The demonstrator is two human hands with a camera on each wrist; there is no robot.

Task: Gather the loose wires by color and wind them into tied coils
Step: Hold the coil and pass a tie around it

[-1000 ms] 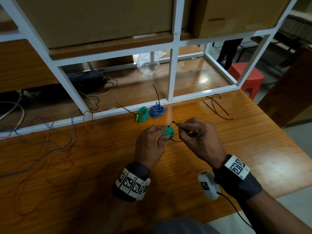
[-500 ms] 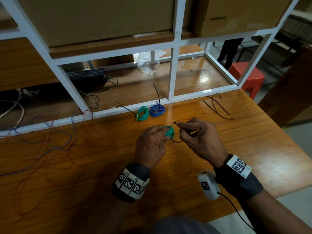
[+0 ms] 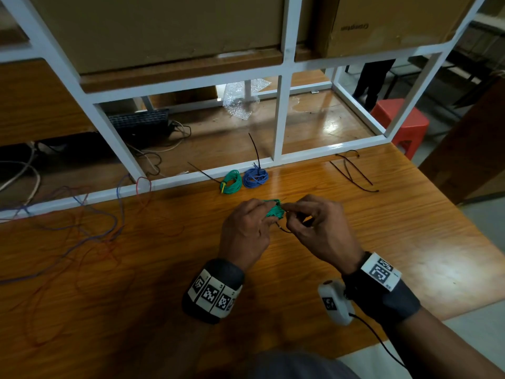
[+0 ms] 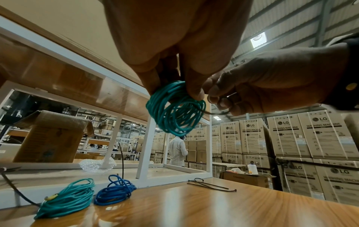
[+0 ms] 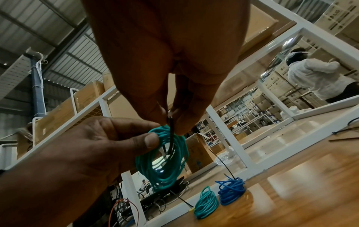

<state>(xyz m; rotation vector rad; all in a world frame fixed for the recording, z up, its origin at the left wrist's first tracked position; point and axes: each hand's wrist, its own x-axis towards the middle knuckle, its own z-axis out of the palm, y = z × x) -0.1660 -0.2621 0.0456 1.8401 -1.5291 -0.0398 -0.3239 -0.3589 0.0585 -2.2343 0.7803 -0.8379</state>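
Observation:
A small green wire coil (image 3: 274, 211) (image 4: 174, 107) (image 5: 161, 159) hangs above the wooden table, pinched at its top by my left hand (image 3: 254, 222) (image 5: 108, 138). My right hand (image 3: 306, 217) (image 4: 252, 89) pinches a black cable tie (image 5: 171, 135) (image 4: 211, 112) that passes through the coil. A tied green coil (image 3: 231, 181) (image 4: 66, 198) (image 5: 206, 202) and a tied blue coil (image 3: 255, 177) (image 4: 115, 192) (image 5: 231, 192) lie side by side by the white frame rail.
Loose red and blue wires (image 3: 90, 228) sprawl over the table's left part. Spare black cable ties (image 3: 352, 170) (image 4: 211, 185) lie at the right rear. A white metal frame (image 3: 280, 116) carrying cardboard boxes stands behind. A red stool (image 3: 401, 121) stands off the table's right corner.
Both hands have drawn closer together; the right hand's fingers with the tie now sit right against the green coil. The coils on the table have not moved.

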